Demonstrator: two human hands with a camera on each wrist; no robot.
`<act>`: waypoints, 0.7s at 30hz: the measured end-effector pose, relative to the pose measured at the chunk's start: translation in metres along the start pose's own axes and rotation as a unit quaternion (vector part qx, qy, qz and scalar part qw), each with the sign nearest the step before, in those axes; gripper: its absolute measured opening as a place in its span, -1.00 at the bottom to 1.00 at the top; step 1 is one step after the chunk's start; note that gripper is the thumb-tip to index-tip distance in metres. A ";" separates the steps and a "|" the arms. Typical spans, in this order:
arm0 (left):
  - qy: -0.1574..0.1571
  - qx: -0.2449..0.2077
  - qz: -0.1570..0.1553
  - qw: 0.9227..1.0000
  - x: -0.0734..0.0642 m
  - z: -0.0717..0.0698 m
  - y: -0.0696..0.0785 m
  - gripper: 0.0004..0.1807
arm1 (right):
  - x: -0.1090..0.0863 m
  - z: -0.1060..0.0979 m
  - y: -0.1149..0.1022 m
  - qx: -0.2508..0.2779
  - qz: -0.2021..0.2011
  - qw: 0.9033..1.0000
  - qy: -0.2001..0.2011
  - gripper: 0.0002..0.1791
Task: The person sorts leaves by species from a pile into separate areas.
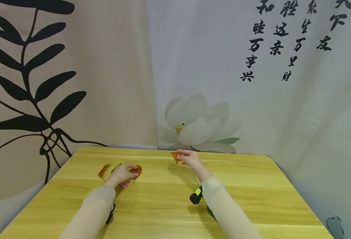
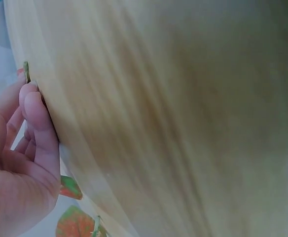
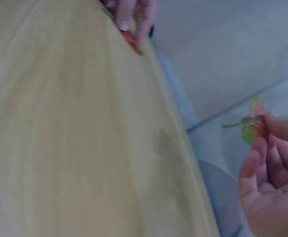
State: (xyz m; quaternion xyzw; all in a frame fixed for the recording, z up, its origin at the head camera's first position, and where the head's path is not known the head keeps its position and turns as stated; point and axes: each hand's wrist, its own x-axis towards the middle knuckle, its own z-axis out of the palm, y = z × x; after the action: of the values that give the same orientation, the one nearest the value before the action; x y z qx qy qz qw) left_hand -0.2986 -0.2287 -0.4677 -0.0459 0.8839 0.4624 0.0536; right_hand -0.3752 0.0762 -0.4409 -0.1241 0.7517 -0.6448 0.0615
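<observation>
On the left of the table, my left hand (image 1: 122,174) pinches a red-orange leaf (image 1: 138,170) close to the tabletop. Only a thin green and red edge of that leaf (image 2: 26,70) shows past the fingertips in the left wrist view. My right hand (image 1: 191,158), raised near the table's far edge, pinches an orange leaf (image 1: 175,156) between thumb and fingers. Its green stem and yellow-green rim stick out from the leaf (image 3: 253,123) in the right wrist view. Another orange-brown leaf (image 1: 104,170) lies left of my left hand, with part of something behind that hand hidden.
The yellow wooden table (image 1: 157,212) ends at a hanging cloth backdrop (image 1: 112,83) with printed plants and writing. Black wrist devices (image 1: 196,197) sit under both sleeves. A red-green leaf (image 2: 75,222) shows low in the left wrist view.
</observation>
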 end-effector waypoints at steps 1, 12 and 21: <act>-0.001 0.000 -0.001 1.000 0.001 0.000 0.000 -0.54 | 0.001 0.006 0.001 -0.007 0.002 1.000 0.003 -0.59; 0.000 0.003 -0.010 1.000 0.000 -0.002 0.004 -0.54 | 0.005 0.068 0.020 -0.052 0.018 0.998 -0.027 -0.61; 0.012 0.021 -0.016 1.000 -0.002 -0.003 0.006 -0.55 | 0.010 0.106 0.029 0.017 0.030 0.999 -0.038 -0.64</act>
State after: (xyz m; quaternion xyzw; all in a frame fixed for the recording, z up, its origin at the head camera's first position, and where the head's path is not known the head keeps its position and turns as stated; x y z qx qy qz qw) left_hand -0.2977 -0.2275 -0.4612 -0.0650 0.8930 0.4424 0.0513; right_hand -0.3613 -0.0231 -0.4862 -0.1248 0.7410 -0.6504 0.1110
